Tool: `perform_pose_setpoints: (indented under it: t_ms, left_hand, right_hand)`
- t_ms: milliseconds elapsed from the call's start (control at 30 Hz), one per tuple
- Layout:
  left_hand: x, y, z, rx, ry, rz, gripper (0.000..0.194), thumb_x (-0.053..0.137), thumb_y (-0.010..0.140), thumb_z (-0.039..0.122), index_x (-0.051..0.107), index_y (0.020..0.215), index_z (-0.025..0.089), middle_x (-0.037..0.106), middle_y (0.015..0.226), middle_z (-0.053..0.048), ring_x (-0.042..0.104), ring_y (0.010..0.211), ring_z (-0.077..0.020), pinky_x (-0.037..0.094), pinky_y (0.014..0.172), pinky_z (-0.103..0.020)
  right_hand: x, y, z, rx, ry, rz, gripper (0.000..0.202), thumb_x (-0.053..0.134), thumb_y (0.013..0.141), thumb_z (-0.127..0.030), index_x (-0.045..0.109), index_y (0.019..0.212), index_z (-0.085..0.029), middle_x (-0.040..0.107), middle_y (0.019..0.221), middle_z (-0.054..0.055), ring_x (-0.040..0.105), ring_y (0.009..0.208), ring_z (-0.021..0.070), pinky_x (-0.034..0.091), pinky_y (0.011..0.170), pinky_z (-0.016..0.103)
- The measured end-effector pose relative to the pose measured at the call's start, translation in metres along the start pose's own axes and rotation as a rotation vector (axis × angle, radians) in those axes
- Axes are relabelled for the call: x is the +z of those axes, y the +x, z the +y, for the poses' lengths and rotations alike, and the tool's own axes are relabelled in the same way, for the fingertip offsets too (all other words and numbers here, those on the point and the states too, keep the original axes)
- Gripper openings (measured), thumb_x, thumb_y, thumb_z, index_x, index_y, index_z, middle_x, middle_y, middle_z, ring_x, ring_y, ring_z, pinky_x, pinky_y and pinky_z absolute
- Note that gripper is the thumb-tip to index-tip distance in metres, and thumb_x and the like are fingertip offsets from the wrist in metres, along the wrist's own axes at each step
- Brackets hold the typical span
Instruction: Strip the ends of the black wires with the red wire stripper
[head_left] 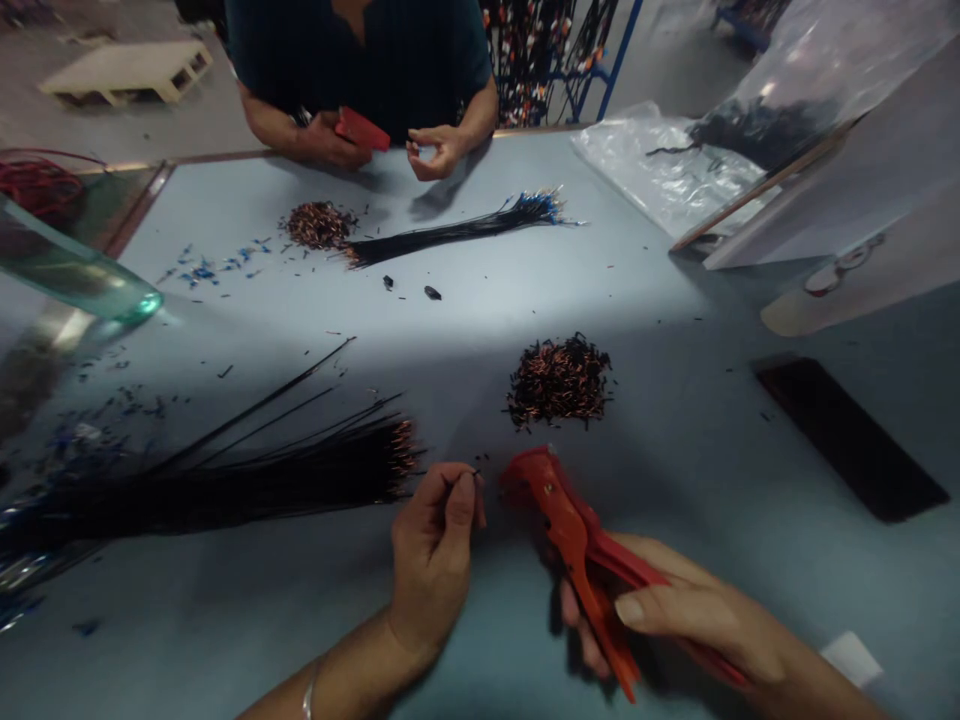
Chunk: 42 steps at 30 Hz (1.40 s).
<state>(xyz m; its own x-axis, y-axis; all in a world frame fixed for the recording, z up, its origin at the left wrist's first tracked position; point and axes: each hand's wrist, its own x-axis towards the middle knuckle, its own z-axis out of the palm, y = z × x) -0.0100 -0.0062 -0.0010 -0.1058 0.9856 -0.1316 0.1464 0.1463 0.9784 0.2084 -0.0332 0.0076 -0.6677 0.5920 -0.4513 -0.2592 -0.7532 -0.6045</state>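
Note:
My left hand (pixel 436 555) pinches the end of a thin black wire between thumb and fingers; a short tip pokes out on the right. In my right hand (pixel 682 600) is a red wire stripper (pixel 570 530), gripped by its handles, its jaws pointing up and left, just right of my left hand and apart from it. A thick bundle of black wires (pixel 285 490) with bare copper ends lies left of my left hand. Beyond the stripper's jaws sits a heap of black and copper wire scraps (pixel 559 380).
Across the table a co-worker (pixel 360 90) holds a red tool (pixel 362 130) behind another wire bundle (pixel 457 232) and scrap pile (pixel 321 225). A dark phone-like slab (pixel 851 435) lies at right, near a plastic bag (pixel 675 170). A clear greenish panel edge (pixel 82 270) juts in from the left.

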Motion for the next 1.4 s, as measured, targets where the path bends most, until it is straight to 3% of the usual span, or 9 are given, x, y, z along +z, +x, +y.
perform_pose_setpoints:
  t_ms: [100,267,333,467,633,700,867,1067,1400]
  left_hand:
    - [0.0,0.0,0.0,0.008,-0.004,0.009,0.021,0.05,0.095,0.031,0.058,0.08,0.019,0.05,0.061,0.005,0.045,0.058,-0.0094,0.036,0.056,-0.021]
    - [0.0,0.0,-0.003,-0.009,-0.031,0.009,0.02,0.05,0.095,0.031,0.059,0.082,0.019,0.05,0.062,0.005,0.045,0.058,-0.0097,0.036,0.056,-0.022]
    - [0.0,0.0,-0.004,-0.008,-0.037,0.003,0.02,0.05,0.095,0.031,0.059,0.082,0.019,0.05,0.062,0.005,0.045,0.058,-0.0097,0.036,0.056,-0.022]
    - [-0.001,0.0,-0.003,-0.008,-0.035,0.008,0.02,0.05,0.095,0.032,0.059,0.082,0.019,0.05,0.061,0.005,0.046,0.058,-0.0098,0.036,0.056,-0.022]
    - [-0.002,0.0,-0.001,0.018,0.017,0.015,0.02,0.05,0.095,0.031,0.06,0.081,0.019,0.05,0.06,0.005,0.046,0.056,-0.0094,0.037,0.055,-0.021]
    - [-0.001,0.0,-0.001,0.044,0.03,0.027,0.019,0.052,0.094,0.031,0.061,0.082,0.019,0.051,0.06,0.005,0.047,0.056,-0.0092,0.038,0.055,-0.02]
    - [0.0,0.001,0.0,0.057,0.011,0.067,0.015,0.055,0.092,0.03,0.064,0.087,0.019,0.052,0.059,0.005,0.047,0.054,-0.0087,0.038,0.052,-0.019]
    - [0.0,0.0,0.0,0.022,0.052,0.03,0.02,0.052,0.094,0.033,0.062,0.083,0.02,0.046,0.058,0.006,0.042,0.053,-0.0084,0.036,0.051,-0.018]
    - [0.002,0.002,0.006,0.103,0.204,-0.125,0.023,0.047,0.093,0.028,0.057,0.075,0.019,0.044,0.06,0.005,0.042,0.055,-0.0104,0.035,0.053,-0.021]
  right_hand:
    - [0.0,-0.003,-0.005,-0.052,-0.062,0.066,0.035,0.068,0.082,-0.036,0.064,0.106,-0.011,0.069,0.089,0.012,0.067,0.074,0.0192,0.054,0.063,0.029]
    - [-0.001,-0.011,-0.009,0.062,-0.051,-0.073,0.034,0.07,0.078,-0.036,0.067,0.101,-0.01,0.069,0.085,0.011,0.069,0.076,0.0195,0.051,0.063,0.025]
    - [-0.001,-0.01,-0.006,0.106,-0.056,-0.065,0.034,0.071,0.076,-0.035,0.068,0.1,-0.011,0.07,0.084,0.01,0.07,0.075,0.019,0.051,0.061,0.024]
    - [0.001,-0.004,-0.003,0.096,-0.002,0.042,0.035,0.069,0.077,-0.036,0.066,0.103,-0.012,0.07,0.09,0.012,0.069,0.073,0.0209,0.053,0.061,0.03]
    - [0.003,-0.002,-0.012,-0.15,-0.085,0.288,0.026,0.065,0.082,-0.036,0.068,0.095,-0.014,0.07,0.081,0.01,0.066,0.074,0.021,0.054,0.065,0.033]
    - [0.0,-0.005,-0.017,-0.164,-0.085,0.246,0.026,0.065,0.081,-0.037,0.068,0.095,-0.014,0.07,0.08,0.01,0.066,0.073,0.0215,0.054,0.064,0.033]
    - [-0.005,-0.012,-0.02,-0.01,-0.13,0.062,0.033,0.069,0.078,-0.039,0.068,0.098,-0.014,0.068,0.082,0.009,0.066,0.073,0.0201,0.053,0.062,0.03]
    - [-0.002,-0.005,-0.008,0.09,-0.054,0.039,0.036,0.073,0.074,-0.037,0.066,0.1,-0.013,0.069,0.091,0.01,0.068,0.072,0.0181,0.052,0.06,0.026]
    - [-0.003,0.002,-0.007,-0.109,-0.043,0.029,0.041,0.071,0.074,-0.036,0.064,0.104,-0.009,0.067,0.091,0.013,0.066,0.076,0.021,0.052,0.065,0.032]
